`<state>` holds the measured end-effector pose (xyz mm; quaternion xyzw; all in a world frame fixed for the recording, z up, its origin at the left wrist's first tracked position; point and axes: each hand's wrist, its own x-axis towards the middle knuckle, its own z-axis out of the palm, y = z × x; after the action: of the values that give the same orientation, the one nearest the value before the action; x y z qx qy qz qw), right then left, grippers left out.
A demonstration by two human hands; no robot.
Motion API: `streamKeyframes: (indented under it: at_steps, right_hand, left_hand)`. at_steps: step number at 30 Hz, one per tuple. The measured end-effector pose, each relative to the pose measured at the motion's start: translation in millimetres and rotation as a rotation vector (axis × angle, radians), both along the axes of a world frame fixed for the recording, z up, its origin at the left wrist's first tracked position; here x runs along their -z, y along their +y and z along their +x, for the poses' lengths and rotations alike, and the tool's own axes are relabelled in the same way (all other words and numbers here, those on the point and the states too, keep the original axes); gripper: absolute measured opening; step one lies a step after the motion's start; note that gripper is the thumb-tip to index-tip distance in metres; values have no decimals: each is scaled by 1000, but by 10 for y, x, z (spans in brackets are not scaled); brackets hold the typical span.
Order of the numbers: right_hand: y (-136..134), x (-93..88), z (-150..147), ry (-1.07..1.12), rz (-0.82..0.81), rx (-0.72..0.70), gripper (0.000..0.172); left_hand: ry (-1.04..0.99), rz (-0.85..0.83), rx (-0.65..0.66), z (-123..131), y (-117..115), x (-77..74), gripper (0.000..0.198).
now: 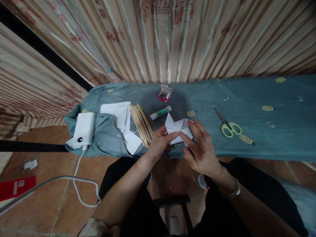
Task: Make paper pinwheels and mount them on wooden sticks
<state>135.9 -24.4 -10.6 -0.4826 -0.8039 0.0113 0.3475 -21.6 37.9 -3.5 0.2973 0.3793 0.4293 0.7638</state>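
Note:
A folded white paper piece lies on the blue-grey cloth near the table's front edge. My left hand pinches its near left edge, thumb on top. My right hand rests on the paper's right side with the fingers spread and pressing down; something dark and thin shows under its palm. A bracelet sits on my right wrist.
Left of the paper lie a bundle of wooden sticks, white paper scraps and a white power bank with a cable. A glue stick and a small open red box sit behind. Green-handled scissors lie at right.

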Motion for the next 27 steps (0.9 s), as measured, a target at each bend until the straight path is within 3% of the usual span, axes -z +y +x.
streamKeyframes:
  at_steps: [10,27]
  right_hand:
    - [-19,-81,16,95,-44,-6,55]
    - [14,-123,-36,172,-64,16,37]
  left_hand:
    - [-2,-17,26,-15,0,-1,36]
    - [42,38,-47,-15,31,14,37]
